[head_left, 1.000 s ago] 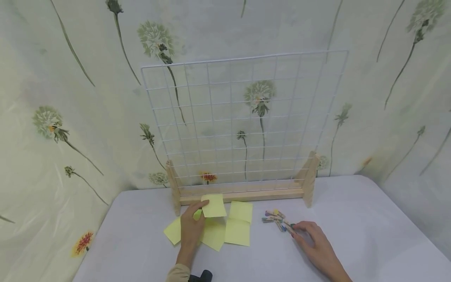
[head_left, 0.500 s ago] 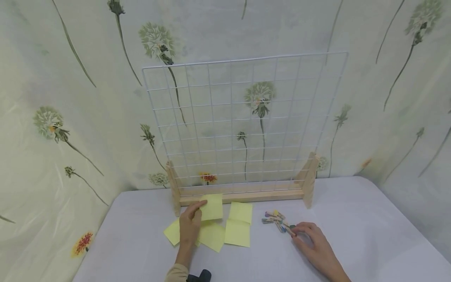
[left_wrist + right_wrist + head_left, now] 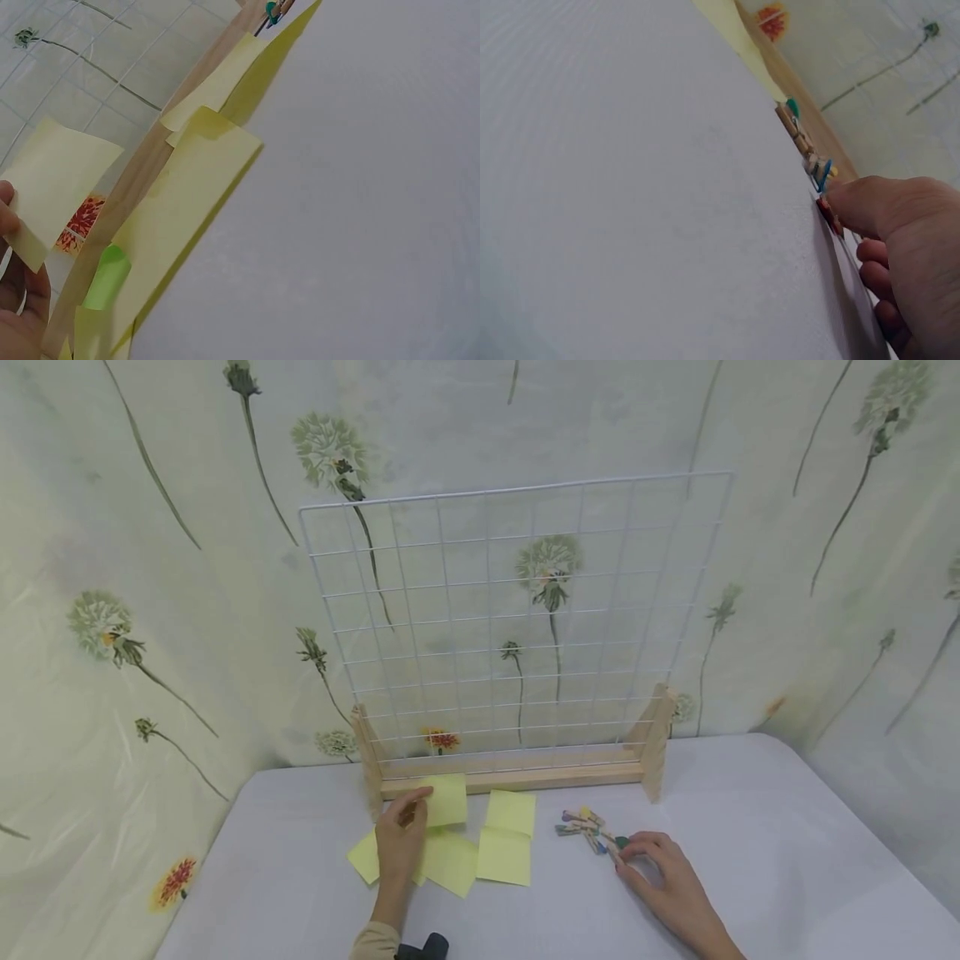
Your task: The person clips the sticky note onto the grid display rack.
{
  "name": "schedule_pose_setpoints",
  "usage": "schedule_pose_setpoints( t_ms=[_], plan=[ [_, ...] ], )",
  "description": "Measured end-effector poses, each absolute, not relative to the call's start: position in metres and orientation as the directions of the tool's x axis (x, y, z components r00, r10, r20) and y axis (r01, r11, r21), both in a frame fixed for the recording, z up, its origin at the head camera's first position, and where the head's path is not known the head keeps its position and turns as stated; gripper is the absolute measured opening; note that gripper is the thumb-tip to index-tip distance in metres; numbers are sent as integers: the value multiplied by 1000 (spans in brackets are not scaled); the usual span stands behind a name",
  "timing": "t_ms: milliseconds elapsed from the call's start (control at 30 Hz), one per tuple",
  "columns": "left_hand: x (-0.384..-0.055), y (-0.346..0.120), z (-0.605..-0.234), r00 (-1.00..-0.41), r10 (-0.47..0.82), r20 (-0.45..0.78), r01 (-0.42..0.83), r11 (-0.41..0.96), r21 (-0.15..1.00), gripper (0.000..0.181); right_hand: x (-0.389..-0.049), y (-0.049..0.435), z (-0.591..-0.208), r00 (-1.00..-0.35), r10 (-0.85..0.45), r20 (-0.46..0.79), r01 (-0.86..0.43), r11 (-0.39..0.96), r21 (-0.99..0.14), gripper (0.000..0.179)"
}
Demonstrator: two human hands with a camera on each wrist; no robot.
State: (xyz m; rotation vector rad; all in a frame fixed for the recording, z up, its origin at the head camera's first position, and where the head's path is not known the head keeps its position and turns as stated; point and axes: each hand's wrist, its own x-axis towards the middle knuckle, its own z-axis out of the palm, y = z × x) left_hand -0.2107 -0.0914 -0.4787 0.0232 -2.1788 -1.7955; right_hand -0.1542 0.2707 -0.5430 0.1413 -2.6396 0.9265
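My left hand point(image 3: 401, 839) pinches a yellow sticky note point(image 3: 447, 800) by its left edge, raised above the other notes. The left wrist view shows this sticky note point(image 3: 60, 184) held between thumb and fingers in front of the wire grid. Several more yellow sticky notes point(image 3: 504, 856) lie below and to the right, some overlapping. My right hand point(image 3: 671, 885) pinches a small wooden clothespin point(image 3: 614, 853) at the near right of a loose pile of mini clothespins point(image 3: 581, 827) with coloured ends. In the right wrist view, the right thumb point(image 3: 862, 206) largely hides that clothespin.
A white wire grid panel point(image 3: 487, 582) stands upright in a wooden base point(image 3: 555, 776) behind the notes and clothespins. The table point(image 3: 757, 860) has a white cover. A flower-patterned sheet point(image 3: 150, 677) hangs behind. A green piece point(image 3: 109, 277) shows among the notes.
My left hand has shifted slightly left with the sticky note. The right thumb and forefinger have shifted slightly at the clothespin beside the pile.
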Motion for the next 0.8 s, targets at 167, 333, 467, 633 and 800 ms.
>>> schedule_pose_setpoints(
  t_ms=[167, 333, 467, 633, 800],
  plan=[
    [-211, -91, -478, -949, -210, 234, 189, 214, 958, 19, -155, 268, -542, -944, 26, 330, -186, 785, -592, 16],
    [-210, -91, -476, -945, -215, 245, 198, 215, 956, 19, -155, 266, -542, -932, 26, 361, -198, 798, -570, 17],
    [-211, -90, -476, -941, -214, 261, 217, 211, 953, 19, -155, 267, -543, -924, 22, 382, -219, 789, -574, 18],
    [-213, -89, -476, -937, -212, 276, 233, 208, 950, 19, -153, 268, -543, -934, 59, 352, -179, 776, -605, 11],
    [-216, -89, -473, -936, -206, 287, 246, 203, 948, 20, -152, 268, -541, -961, 164, 224, -40, 717, -696, 25]
  ],
)
